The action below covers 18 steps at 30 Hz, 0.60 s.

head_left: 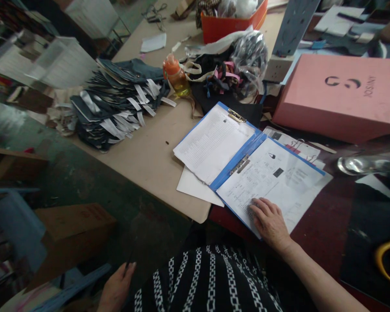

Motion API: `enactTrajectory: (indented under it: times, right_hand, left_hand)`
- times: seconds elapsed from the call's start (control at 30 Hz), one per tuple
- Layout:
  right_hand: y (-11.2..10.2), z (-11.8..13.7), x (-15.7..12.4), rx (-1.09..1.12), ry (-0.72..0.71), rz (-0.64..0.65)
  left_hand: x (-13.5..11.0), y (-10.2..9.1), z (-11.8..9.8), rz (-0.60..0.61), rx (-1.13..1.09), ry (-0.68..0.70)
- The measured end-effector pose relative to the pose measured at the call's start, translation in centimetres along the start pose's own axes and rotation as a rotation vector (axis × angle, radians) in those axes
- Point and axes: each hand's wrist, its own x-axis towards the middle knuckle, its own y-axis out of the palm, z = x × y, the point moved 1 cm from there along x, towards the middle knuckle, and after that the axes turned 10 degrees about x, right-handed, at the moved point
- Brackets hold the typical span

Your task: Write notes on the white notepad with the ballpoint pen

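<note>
Blue plastic, the open folder lies askew at the near edge of the surface, its spine running from that edge toward the far right corner. Its 2 printed sheets face up. The right hand rests palm down on the near corner of the right sheet, fingers loosely spread, apparently to pin the paper flat for reading. The left hand hangs below the near edge, fingers curled, pinching a dark stick, perhaps a pen, tip up. A pink box sits at the far right; a fabric stack sits along the left edge.
</note>
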Motion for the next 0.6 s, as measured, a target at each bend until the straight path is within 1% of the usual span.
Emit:
enactTrajectory:
  times: [0.1, 0.2, 0.37, 0.6]
  right_hand:
    - [0.07, -0.10, -0.07, 0.004, -0.003, 0.000]
    - [-0.04, -0.01, -0.02, 0.009, -0.006, -0.007]
    - [-0.20, 0.14, 0.09, 0.019, -0.005, -0.009]
    - [-0.26, 0.06, 0.11, 0.032, -0.009, -0.007]
  left_hand:
    - [-0.18, 0.37, -0.09, 0.044, -0.059, -0.011]
    - [-0.33, 0.49, -0.08, 0.054, -0.086, -0.030]
    - [-0.32, 0.47, -0.08, 0.045, -0.097, -0.036]
    - [-0.57, 0.74, -0.26, 0.013, -0.040, 0.019]
